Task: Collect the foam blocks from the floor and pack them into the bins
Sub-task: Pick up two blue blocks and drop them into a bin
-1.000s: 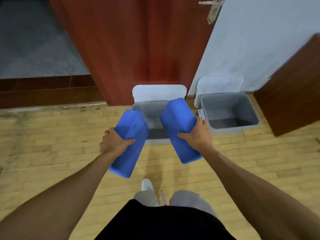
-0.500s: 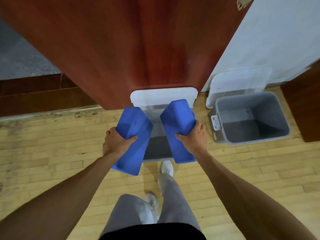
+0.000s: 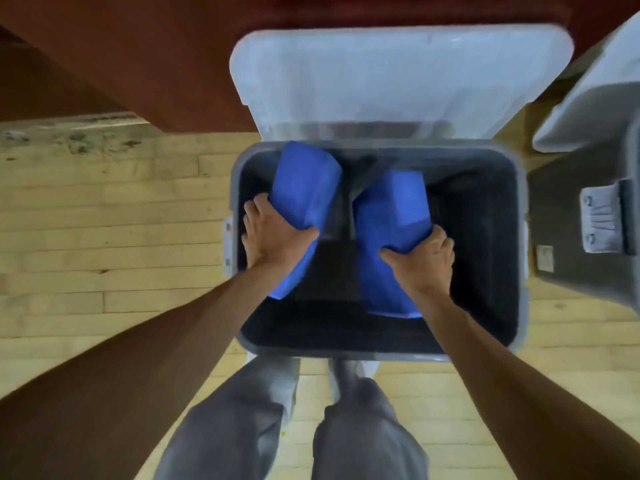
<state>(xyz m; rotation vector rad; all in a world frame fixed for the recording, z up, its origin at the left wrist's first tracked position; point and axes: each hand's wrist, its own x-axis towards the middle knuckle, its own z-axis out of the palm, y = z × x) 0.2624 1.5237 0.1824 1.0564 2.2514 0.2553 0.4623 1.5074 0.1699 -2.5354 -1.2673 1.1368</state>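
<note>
Two blue foam blocks are inside the mouth of the grey bin (image 3: pixel 346 353) in the middle of the frame, each one gripped, not let go. The left block (image 3: pixel 304 188) leans with its top toward the bin's upper left corner. The left hand (image 3: pixel 273 233) wraps its middle, thumb across the near face. The right block (image 3: pixel 389 209) stands closer to upright just right of centre, and the right hand (image 3: pixel 422 258) is clamped on its near edge, fingers curled round behind.

A gap lies between the blocks, so each can probably go down without jamming the other. Both are held end-down, which looks meant to slip them below the rim and save room. Whether either touches the bottom is hidden.

The bin's pale lid (image 3: pixel 398 81) is tipped back against the red-brown door (image 3: pixel 156 57) at the top of the frame, which keeps the opening free. A second bin (image 3: pixel 561 220), also open, stands at the right edge on the wooden floor (image 3: pixel 104 220).
</note>
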